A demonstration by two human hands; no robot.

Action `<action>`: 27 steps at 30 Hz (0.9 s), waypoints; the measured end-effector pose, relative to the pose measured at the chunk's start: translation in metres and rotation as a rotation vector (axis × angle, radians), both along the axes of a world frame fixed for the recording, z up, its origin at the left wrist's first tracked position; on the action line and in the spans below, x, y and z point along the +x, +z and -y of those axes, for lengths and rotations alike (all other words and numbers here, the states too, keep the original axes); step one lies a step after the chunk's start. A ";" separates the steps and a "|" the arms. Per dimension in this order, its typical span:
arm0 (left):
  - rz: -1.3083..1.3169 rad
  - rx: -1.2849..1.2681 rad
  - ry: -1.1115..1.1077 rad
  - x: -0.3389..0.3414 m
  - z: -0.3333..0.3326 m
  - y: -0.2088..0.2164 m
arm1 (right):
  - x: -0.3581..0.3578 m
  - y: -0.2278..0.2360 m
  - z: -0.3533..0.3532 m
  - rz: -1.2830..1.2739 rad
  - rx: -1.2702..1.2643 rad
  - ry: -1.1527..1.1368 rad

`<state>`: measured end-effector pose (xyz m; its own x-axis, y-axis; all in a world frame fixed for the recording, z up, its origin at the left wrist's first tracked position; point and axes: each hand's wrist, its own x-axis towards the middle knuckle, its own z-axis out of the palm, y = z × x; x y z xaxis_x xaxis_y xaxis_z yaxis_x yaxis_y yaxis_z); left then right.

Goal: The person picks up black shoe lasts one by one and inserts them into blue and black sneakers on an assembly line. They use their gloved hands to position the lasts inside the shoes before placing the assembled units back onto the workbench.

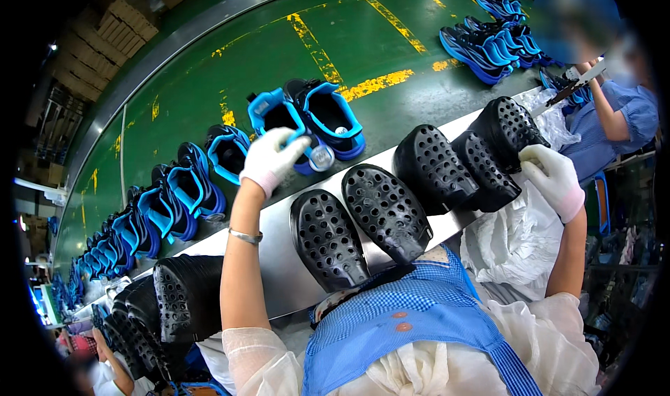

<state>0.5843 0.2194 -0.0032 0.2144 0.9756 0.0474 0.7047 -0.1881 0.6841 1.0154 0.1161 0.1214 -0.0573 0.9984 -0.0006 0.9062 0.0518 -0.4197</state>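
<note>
My left hand (pixel 272 160), in a white glove, is over the near edge of a black-and-blue sports shoe (pixel 273 108). Its fingers are bent and somewhat blurred. Beside the fingertips is a round pale disc (pixel 321 158); whether they touch it I cannot tell. A matching sports shoe (pixel 333 114) stands alongside, with a small pale round spot inside. My right hand (pixel 555 181), gloved too, has its fingers curled together at the edge of a black shoe-shaped form (pixel 508 132) with rows of holes. What lies between those fingers is hidden.
Two perforated black forms (pixel 324 235) lean against the metal bench edge (pixel 279 270) before me. More forms (pixel 436 162) stand to their right and others (pixel 174 298) at left. Shoes line the green surface (pixel 209 75). White plastic bags (pixel 513 235) hang near my right arm; a co-worker (pixel 607 117) is at right.
</note>
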 end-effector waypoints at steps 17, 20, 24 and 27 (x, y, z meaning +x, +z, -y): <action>-0.088 0.083 -0.066 -0.009 0.009 -0.045 | 0.017 -0.004 -0.009 0.010 0.337 -0.013; -0.084 0.042 0.027 0.002 0.013 -0.042 | 0.043 0.002 -0.018 0.133 0.389 -0.059; -0.090 0.110 -0.043 -0.007 0.016 -0.043 | 0.067 -0.002 -0.026 0.309 0.294 0.037; -0.103 0.126 -0.053 -0.009 0.021 -0.041 | 0.075 -0.007 -0.033 0.235 0.130 0.094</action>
<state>0.5756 0.1983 -0.0439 0.2750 0.9506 0.1442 0.7567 -0.3066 0.5774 1.0903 0.1490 0.1144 -0.1633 0.9812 0.1025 0.9666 0.1800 -0.1825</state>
